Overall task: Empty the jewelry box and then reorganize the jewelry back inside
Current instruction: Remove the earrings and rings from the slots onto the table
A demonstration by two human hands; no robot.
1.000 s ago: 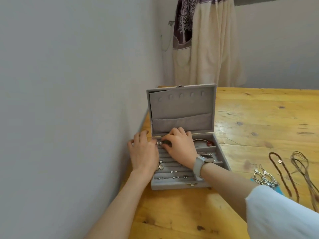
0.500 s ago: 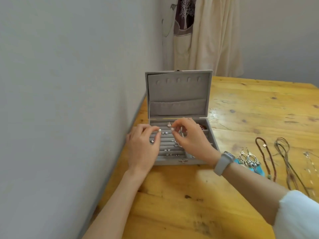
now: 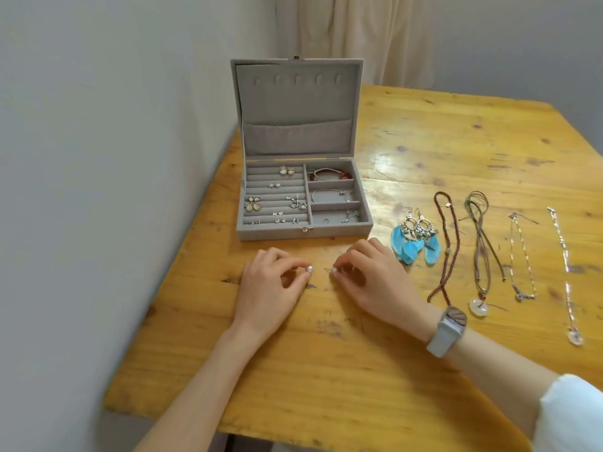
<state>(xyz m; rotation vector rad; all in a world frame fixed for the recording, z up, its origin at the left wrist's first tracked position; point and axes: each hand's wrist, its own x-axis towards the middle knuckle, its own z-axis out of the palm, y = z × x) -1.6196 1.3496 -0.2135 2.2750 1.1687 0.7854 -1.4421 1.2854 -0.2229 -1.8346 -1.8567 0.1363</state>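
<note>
The grey jewelry box point(image 3: 365, 220) stands open on the wooden table point(image 3: 326, 370) near the wall, lid upright. Its ridged left part holds several small earrings point(image 3: 287, 171); the right compartments hold a red bracelet point(image 3: 329, 174) and a silver bracelet point(image 3: 326, 193). In front of the box, my left hand point(image 3: 270, 288) pinches a pearl earring point(image 3: 80, 268) just above the table. My right hand point(image 3: 372, 278) pinches a second pearl earring point(image 3: 334, 271) beside it. Both hands rest low on the tabletop, a little apart.
Right of the box lie blue feather earrings point(image 3: 414, 243), a brown bead necklace point(image 3: 447, 246), a cord necklace with a white ring pendant point(image 3: 479, 243) and two thin silver chains point(image 3: 522, 256). A grey wall runs along the table's left edge. A cream curtain point(image 3: 355, 37) hangs behind.
Both hands came out of the box toward me, each with a pearl earring, and lowered to the table in front of it. The camera tilted down.
</note>
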